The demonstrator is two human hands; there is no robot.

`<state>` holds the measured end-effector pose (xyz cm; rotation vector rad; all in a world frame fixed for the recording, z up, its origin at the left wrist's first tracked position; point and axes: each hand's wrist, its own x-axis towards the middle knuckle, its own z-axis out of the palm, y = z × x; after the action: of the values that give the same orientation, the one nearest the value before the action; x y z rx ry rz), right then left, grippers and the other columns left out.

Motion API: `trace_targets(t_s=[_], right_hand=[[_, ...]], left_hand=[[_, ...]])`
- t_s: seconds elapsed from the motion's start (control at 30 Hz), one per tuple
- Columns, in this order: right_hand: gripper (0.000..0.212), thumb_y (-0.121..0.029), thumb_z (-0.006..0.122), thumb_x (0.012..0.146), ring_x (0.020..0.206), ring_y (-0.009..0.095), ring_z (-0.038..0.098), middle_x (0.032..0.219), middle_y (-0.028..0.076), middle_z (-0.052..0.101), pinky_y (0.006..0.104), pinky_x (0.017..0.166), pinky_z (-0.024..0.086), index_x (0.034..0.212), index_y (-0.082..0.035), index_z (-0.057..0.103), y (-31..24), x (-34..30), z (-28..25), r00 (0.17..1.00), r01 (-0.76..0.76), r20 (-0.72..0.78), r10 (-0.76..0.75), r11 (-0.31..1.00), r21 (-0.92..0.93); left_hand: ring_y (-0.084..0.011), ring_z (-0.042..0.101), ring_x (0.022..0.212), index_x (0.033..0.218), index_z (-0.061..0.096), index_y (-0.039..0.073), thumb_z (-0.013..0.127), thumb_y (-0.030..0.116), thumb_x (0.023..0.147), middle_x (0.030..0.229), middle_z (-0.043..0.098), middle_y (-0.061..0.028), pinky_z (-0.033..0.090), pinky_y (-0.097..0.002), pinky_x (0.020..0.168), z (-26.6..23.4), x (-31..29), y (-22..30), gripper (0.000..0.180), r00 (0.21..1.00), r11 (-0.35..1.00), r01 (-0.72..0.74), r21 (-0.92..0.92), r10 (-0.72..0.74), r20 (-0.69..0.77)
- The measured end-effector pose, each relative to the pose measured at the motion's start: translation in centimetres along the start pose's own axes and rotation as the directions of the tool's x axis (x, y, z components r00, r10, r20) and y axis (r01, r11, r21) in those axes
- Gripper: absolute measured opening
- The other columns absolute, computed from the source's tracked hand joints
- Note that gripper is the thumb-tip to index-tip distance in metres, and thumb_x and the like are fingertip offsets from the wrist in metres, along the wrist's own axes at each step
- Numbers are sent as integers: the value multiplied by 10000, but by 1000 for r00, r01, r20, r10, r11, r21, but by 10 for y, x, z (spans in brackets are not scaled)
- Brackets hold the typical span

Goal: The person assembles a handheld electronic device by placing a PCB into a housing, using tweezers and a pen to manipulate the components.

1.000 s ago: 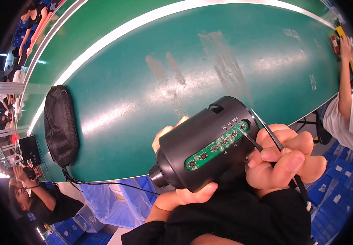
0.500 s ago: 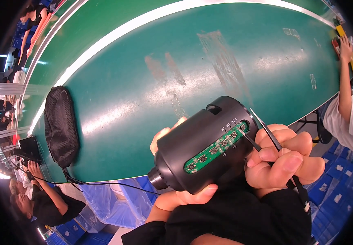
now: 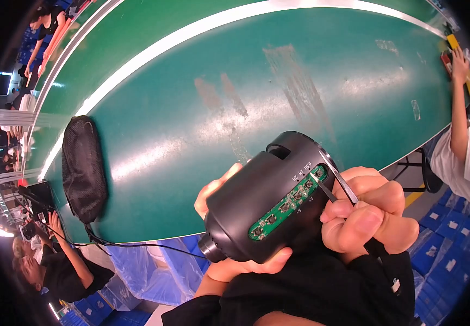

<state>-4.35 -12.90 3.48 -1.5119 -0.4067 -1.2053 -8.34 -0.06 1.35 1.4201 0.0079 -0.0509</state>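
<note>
A black cylindrical housing point(image 3: 240, 201) with a tapered nozzle end lies tilted in my left hand point(image 3: 256, 264). Those fingers wrap around it from below and behind; much of the palm is hidden. Along its upper side a long rounded slot shows a green circuit board point(image 3: 288, 204) with several small square buttons. My right hand point(image 3: 368, 214) pinches dark metal tweezers point(image 3: 345, 188). The tweezers' tips are apart, close to the slot's right end; one tip overlaps the board there, and whether it touches I cannot tell.
On the green table point(image 3: 180, 179) at left lies a black mesh pouch point(image 3: 82, 168) with a cord. Blue plastic-lined boxes point(image 3: 153, 271) stand below the table edge. People work at left and at far right, a person's hand point(image 3: 459, 65) near yellow items.
The tweezers and my right hand have shifted slightly left, nearer the slot's right end. The housing has turned and dropped a little in my left hand.
</note>
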Motion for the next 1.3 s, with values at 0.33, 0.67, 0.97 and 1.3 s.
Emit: trace_targets(t_s=[0.33,0.67,0.97,1.3], right_hand=[[230,-184,395,859,316,79,248,558,18,303,209,293,221,684,-73,294,5,34,-24,981,-86,-164,100,992,92],[267,-225,380,890,410,93,408,575,67,473,191,358,302,762,-17,488,82,11,-146,746,-610,-300,595,790,51],[396,-311,285,902,443,117,461,632,93,527,204,359,331,826,5,512,86,12,-142,623,-720,-396,675,693,47],[397,-300,268,902,378,103,405,585,86,509,180,334,315,777,-3,500,90,17,-145,623,-722,-382,683,690,54]], left_hand=[[-268,371,1117,1250,142,36,699,377,599,1199,337,-142,310,-396,934,-1,22,11,922,998,967,-46,-250,36,-43],[-187,544,897,1162,367,27,761,332,529,1003,534,-127,430,-272,784,-82,273,85,805,851,576,-297,762,521,-63],[-236,572,824,1184,320,80,786,396,435,1045,513,-138,513,-344,571,-99,397,50,937,841,703,102,704,317,-438],[-267,559,851,1100,419,54,752,363,549,1048,481,-136,538,-364,555,-99,402,45,713,881,990,-82,-115,18,-472]])
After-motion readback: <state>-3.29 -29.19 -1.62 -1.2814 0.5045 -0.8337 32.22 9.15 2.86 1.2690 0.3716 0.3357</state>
